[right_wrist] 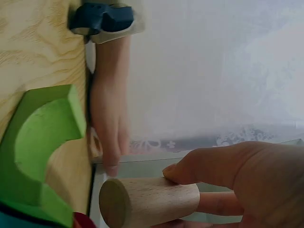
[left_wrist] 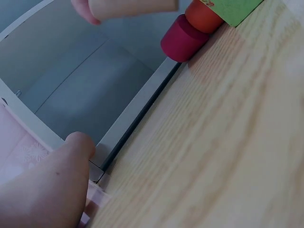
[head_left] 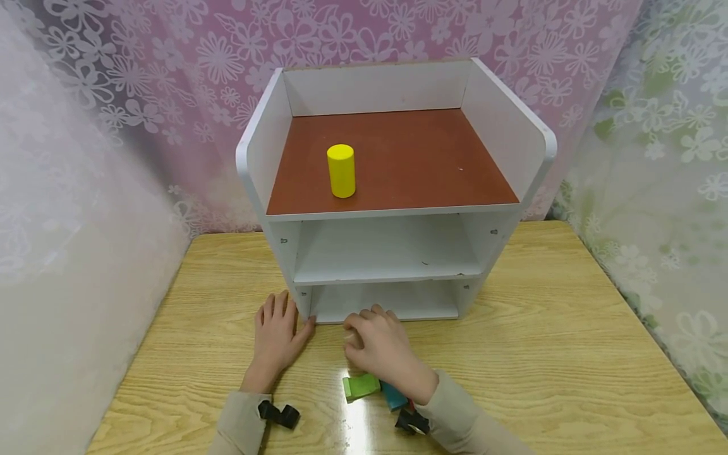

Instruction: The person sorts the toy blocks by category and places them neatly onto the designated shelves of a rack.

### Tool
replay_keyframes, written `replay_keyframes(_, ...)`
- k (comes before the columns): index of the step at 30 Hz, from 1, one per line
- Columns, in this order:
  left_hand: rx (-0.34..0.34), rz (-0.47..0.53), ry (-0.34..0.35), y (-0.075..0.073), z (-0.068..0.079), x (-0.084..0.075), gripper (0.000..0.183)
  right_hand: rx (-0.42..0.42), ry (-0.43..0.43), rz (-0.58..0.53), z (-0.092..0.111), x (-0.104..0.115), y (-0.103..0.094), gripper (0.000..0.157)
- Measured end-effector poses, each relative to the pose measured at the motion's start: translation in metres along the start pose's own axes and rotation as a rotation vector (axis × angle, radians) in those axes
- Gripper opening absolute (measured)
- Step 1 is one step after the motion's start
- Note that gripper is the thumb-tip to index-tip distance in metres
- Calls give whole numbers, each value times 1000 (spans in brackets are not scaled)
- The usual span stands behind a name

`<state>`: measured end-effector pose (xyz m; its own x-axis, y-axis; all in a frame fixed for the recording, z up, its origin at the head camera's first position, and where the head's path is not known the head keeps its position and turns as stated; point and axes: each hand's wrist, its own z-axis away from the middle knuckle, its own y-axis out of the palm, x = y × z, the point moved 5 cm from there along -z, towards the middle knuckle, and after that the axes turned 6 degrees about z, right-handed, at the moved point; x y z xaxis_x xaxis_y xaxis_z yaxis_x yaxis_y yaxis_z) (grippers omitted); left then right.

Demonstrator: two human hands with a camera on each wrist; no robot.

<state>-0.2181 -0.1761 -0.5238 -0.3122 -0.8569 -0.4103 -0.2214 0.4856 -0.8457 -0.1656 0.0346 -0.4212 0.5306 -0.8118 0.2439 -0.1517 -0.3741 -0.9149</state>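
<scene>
My right hand (head_left: pixel 378 341) grips a plain wooden cylinder (right_wrist: pixel 149 202) between thumb and fingers, in front of the bottom compartment of a white shelf unit (head_left: pixel 387 276). In the left wrist view the same cylinder is cut off by the top edge. My left hand (head_left: pixel 277 335) rests on the table at the unit's lower left corner, fingers extended and thumb against the front edge. A green arch block (right_wrist: pixel 40 137) and a blue block (head_left: pixel 394 396) lie by my right forearm. A dark pink cylinder (left_wrist: pixel 183 40) and an orange cylinder (left_wrist: pixel 202 16) sit near the shelf's base.
A yellow cylinder (head_left: pixel 342 174) stands upright on the unit's brown top board (head_left: pixel 409 158), which has raised side and back walls. The unit stands on a wooden table (head_left: pixel 580 354). Floral curtains (head_left: pixel 352 31) hang close behind and at the sides.
</scene>
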Motion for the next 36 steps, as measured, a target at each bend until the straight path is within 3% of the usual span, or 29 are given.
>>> replay_keyframes(24, 3, 10, 6, 1, -1, 2, 65, -113, -44, -248, 8, 7, -72, 27)
replay_keyframes(36, 2, 16, 10, 0, 0, 1, 64, -255, -161, -227, 11, 3, -121, 30)
